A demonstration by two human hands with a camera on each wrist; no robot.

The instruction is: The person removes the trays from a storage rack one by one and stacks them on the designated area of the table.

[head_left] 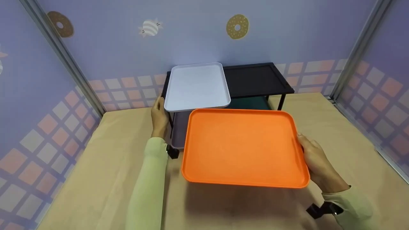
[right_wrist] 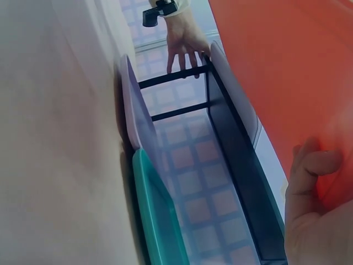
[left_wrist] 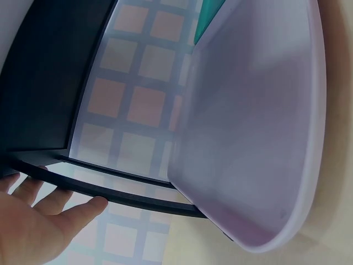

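Observation:
My right hand (head_left: 314, 156) grips the right edge of an orange tray (head_left: 246, 150), its fingers curled beneath the tray in the right wrist view. The tray hangs tilted above the table, in front of a black two-legged-end rack (head_left: 255, 80). My left hand (head_left: 159, 116) is at the rack's left end. Its fingers lie fairly straight against the rack's black leg (left_wrist: 110, 194) in the left wrist view. On the left part of the rack's top rests a white tray (head_left: 196, 84), close to my left hand. Beneath the top are a pale purple tray (left_wrist: 248, 110) and a green tray (right_wrist: 149, 204).
The rack stands on a table with a beige cover (head_left: 96, 166), close to a patterned back wall (head_left: 191, 32). Side panels with metal posts (head_left: 64, 57) border the table left and right. The orange tray hides part of the lower trays in the head view.

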